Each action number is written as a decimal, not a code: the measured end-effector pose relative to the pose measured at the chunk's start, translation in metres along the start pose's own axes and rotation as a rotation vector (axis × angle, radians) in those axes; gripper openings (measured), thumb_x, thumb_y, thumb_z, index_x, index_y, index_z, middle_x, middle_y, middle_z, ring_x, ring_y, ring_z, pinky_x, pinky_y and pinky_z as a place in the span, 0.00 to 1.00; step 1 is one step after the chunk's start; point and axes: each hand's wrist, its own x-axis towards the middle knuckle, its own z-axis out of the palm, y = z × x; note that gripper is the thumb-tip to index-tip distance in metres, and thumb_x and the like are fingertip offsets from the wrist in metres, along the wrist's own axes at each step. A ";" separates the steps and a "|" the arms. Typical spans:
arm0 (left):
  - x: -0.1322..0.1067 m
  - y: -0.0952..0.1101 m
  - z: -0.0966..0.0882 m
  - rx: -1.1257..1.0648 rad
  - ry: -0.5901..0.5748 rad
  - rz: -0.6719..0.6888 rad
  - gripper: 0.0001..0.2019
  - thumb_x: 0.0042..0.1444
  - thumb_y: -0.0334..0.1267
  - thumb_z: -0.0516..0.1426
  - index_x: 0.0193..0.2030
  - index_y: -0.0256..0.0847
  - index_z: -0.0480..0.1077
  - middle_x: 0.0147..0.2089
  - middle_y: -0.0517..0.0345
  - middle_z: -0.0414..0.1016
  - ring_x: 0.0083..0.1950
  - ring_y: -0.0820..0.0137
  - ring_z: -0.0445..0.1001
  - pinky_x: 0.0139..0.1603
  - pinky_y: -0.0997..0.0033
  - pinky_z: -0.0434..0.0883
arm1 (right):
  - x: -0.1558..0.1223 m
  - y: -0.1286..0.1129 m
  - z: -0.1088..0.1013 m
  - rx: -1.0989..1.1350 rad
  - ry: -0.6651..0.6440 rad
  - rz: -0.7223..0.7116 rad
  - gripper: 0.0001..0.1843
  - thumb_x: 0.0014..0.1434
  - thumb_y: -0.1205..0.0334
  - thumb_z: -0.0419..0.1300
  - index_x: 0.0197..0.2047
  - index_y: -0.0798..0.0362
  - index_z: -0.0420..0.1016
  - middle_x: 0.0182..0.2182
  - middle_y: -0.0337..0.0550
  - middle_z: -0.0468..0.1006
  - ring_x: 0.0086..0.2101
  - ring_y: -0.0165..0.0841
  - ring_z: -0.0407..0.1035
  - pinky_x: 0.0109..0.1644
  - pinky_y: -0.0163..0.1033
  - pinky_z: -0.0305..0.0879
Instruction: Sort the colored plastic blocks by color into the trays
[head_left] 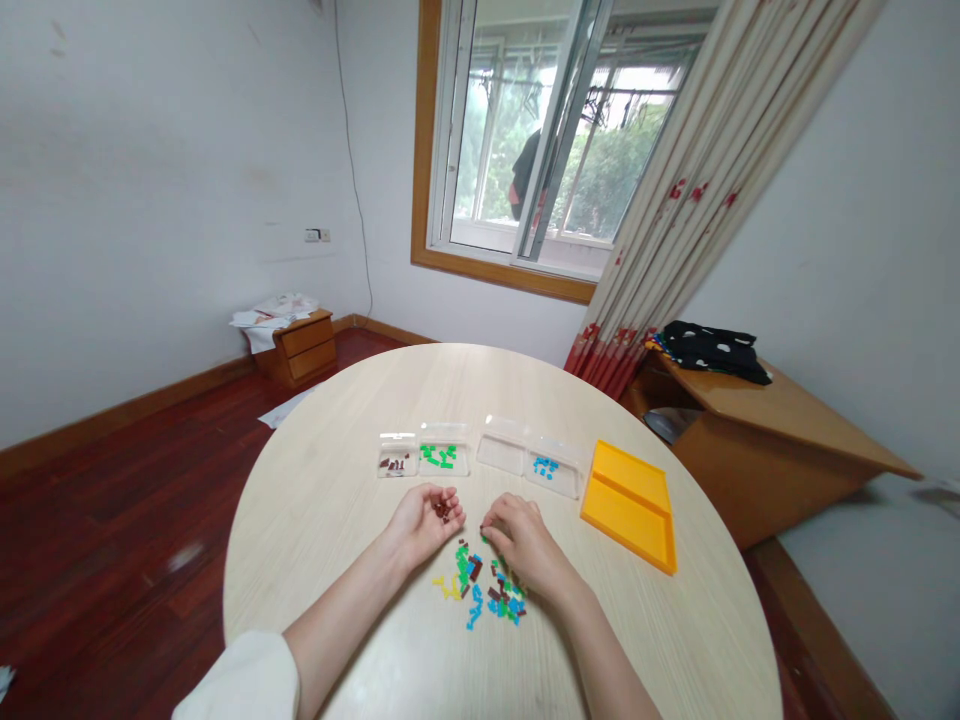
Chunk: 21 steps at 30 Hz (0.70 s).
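1. We judge the work in hand to be partway: small plastic building pieces are grouped by colour in clear plastic boxes beyond the hands.
2. Done so far, we see brown pieces in the leftmost box [397,440], green pieces [439,457] in the box beside it, and blue pieces [546,467] in the rightmost box [566,482].
3. Left to do, as we read it, is the loose mixed pile [475,568] on the round table [322,560], between and nearer than the hands. Yellow pieces [453,588] show only there.
4. Our left hand [420,525] is palm up, half-closed, cradling dark brown pieces [442,512].
5. Our right hand [525,540] hangs over the pile's edge, thumb and fingertips nearly together, seemingly pinching a small dark piece [483,527].
6. We can read no brand, label or writing on the boxes or the yellow tray [630,520]; any print on the papers [277,310] is too small.
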 end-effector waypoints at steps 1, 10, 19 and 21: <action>0.000 -0.001 0.000 0.009 -0.019 -0.015 0.06 0.48 0.25 0.47 0.29 0.31 0.63 0.22 0.53 0.65 0.24 0.72 0.68 0.29 0.71 0.71 | 0.001 0.001 -0.002 0.024 0.047 -0.003 0.04 0.55 0.69 0.56 0.30 0.53 0.70 0.32 0.40 0.71 0.38 0.34 0.64 0.44 0.41 0.54; -0.006 -0.008 0.002 -0.006 -0.193 -0.157 0.06 0.49 0.27 0.48 0.32 0.29 0.64 0.28 0.47 0.68 0.30 0.67 0.71 0.36 0.65 0.73 | 0.005 -0.011 0.006 0.164 0.258 -0.111 0.04 0.56 0.66 0.55 0.35 0.52 0.72 0.33 0.43 0.74 0.38 0.36 0.66 0.44 0.42 0.59; 0.005 0.001 -0.001 -0.106 0.122 0.144 0.07 0.47 0.21 0.47 0.26 0.34 0.62 0.19 0.58 0.61 0.19 0.76 0.62 0.22 0.77 0.67 | 0.004 -0.002 0.005 0.181 0.204 -0.013 0.08 0.57 0.66 0.53 0.31 0.53 0.73 0.29 0.41 0.74 0.33 0.33 0.67 0.40 0.38 0.60; 0.006 0.004 -0.001 -0.101 0.127 0.180 0.07 0.48 0.21 0.47 0.25 0.34 0.61 0.18 0.58 0.61 0.19 0.77 0.61 0.21 0.78 0.65 | 0.002 -0.004 0.009 0.141 0.069 -0.042 0.07 0.55 0.67 0.55 0.30 0.52 0.74 0.29 0.40 0.75 0.34 0.32 0.67 0.41 0.38 0.59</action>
